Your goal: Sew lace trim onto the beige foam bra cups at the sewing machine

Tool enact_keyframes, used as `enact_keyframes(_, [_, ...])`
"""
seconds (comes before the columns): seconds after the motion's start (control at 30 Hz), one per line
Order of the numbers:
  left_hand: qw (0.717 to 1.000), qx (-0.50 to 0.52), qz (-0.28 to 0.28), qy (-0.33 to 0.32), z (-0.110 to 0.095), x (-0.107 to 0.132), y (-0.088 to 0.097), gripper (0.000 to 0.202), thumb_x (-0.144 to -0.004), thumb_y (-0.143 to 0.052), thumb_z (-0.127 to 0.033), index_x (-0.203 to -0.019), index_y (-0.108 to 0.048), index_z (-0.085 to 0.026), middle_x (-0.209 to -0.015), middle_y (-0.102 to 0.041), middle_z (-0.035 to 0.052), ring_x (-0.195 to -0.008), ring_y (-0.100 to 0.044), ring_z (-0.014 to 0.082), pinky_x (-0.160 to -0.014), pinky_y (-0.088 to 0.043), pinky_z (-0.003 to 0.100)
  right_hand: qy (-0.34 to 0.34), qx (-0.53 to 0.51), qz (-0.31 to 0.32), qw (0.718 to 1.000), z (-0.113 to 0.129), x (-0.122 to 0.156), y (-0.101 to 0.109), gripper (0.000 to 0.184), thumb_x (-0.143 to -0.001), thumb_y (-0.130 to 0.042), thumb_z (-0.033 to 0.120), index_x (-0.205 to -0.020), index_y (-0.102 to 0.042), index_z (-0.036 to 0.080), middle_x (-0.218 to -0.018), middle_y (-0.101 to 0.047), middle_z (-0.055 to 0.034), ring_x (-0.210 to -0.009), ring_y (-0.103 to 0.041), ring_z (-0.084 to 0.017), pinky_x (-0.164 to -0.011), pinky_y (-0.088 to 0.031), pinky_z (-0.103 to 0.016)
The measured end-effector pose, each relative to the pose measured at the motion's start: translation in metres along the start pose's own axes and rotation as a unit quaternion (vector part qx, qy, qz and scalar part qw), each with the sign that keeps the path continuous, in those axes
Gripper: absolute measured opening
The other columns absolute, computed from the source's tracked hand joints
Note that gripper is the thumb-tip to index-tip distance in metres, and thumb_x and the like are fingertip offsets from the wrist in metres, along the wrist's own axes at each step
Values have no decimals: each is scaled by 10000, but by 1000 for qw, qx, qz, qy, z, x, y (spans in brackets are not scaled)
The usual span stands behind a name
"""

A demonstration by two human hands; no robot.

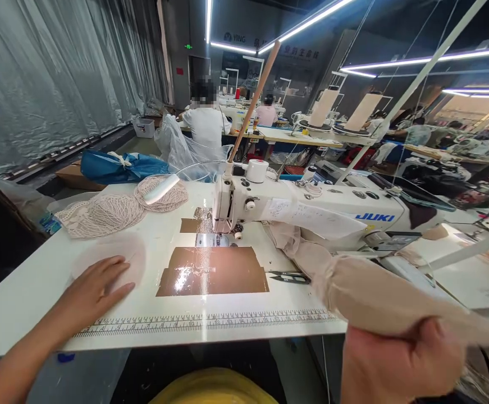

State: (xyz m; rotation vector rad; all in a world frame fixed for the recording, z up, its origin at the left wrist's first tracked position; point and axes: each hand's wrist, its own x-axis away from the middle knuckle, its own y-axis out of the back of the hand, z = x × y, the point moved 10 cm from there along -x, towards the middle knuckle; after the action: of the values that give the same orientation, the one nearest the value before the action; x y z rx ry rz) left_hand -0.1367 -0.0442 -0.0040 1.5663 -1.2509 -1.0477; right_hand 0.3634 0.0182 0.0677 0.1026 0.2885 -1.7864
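Observation:
My left hand (90,292) lies flat with fingers stretched out on a pale round fabric piece (132,255) on the white sewing table (37,286). My right hand (400,362), at the lower right below the table edge, is closed around a long beige fabric piece (366,292) that trails up to the white JUKI sewing machine (311,210). The needle area (223,227) is above a brown shiny patch (213,272) on the table.
Small black snips (288,276) lie right of the brown patch. Lace pieces (113,213) are stacked at the table's back left beside a blue bag (122,166). A ruler strip (206,322) runs along the front edge. Other people sit at machines behind.

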Motion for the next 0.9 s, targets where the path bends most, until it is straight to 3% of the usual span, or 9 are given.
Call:
enact_keyframes(0.13, [997, 55, -44, -34, -44, 10, 26, 689, -751, -658, -503, -1338, -514, -172, -1483, -404, 135, -1377, -312, 396, -1140, -240, 552, -39, 29, 166, 985, -26, 37, -74, 181, -734, -706, 456, -689, -665, 286, -788, -666, -51, -765, -627, -277, -635, -503, -397])
enact_keyframes(0.2, [972, 183, 93, -114, -106, 19, 5, 831, -717, -728, -408, -1450, -347, -317, -1552, -303, 36, -1396, -305, 329, -1154, -261, 458, -111, -2, 366, 924, -44, 77, -140, 223, -765, -700, 431, -810, -655, 217, -761, -631, -36, -690, -586, -197, -620, -473, -320])
enact_keyframes(0.27, [890, 338, 256, -167, -167, 37, -18, 876, -638, -798, -346, -1415, -393, -336, -1432, -474, 22, -1254, -478, 299, -1042, -408, 373, -128, -36, 456, 880, -43, 102, -175, 256, -820, -647, 432, -886, -622, 186, -771, -603, -22, -665, -529, -146, -608, -434, -267])
enact_keyframes(0.37, [776, 474, 396, -125, -208, 54, -42, 370, -699, -704, -257, -1057, -626, -210, -842, -637, -17, -736, -572, 164, -631, -449, 226, -101, 9, 492, 865, -31, 106, -186, 183, -827, -638, 352, -867, -575, 184, -749, -553, 12, -646, -459, -111, -590, -382, -222])
enact_keyframes(0.57, [730, 543, 396, -128, -195, 51, -39, 255, -701, -695, -337, -687, -506, -166, -726, -455, -27, -624, -394, 106, -543, -288, 219, -19, 211, 507, 835, -21, 85, -166, 101, -713, -615, 134, -732, -534, 192, -641, -502, 55, -578, -419, -88, -510, -299, -181])
enact_keyframes(0.63, [745, 551, 357, -119, -180, 44, -35, 351, -725, -672, -368, -607, -398, -182, -696, -443, -29, -586, -360, 98, -529, -280, 223, 96, 247, 431, 863, -2, 70, -155, 142, -658, -565, 73, -703, -506, 193, -617, -493, 61, -549, -407, -82, -501, -281, -185])
enact_keyframes(0.73, [853, 483, 190, -50, -136, 24, -27, 427, -787, -600, -347, -600, -242, -210, -674, -448, -28, -588, -348, 107, -542, -290, 229, 229, 273, 305, 883, 23, 59, -136, 168, -651, -528, 59, -726, -486, 204, -598, -500, 60, -508, -405, -84, -486, -288, -194])
enact_keyframes(0.83, [945, 326, 7, 21, -100, 20, -11, 219, -808, -577, -323, -702, -421, -211, -670, -476, -40, -589, -388, 124, -568, -315, 237, 257, 290, 209, 898, 28, 53, -122, 136, -717, -540, 98, -752, -483, 216, -591, -508, 53, -489, -411, -96, -482, -313, -206])
enact_keyframes(0.9, [955, 293, -31, 35, -100, 24, -7, 146, -847, -552, -363, -862, -548, -218, -607, -463, -54, -533, -386, 127, -539, -325, 240, 215, 288, 195, 912, 17, 50, -124, 97, -772, -565, 165, -751, -488, 219, -605, -521, 42, -497, -426, -105, -493, -324, -218])
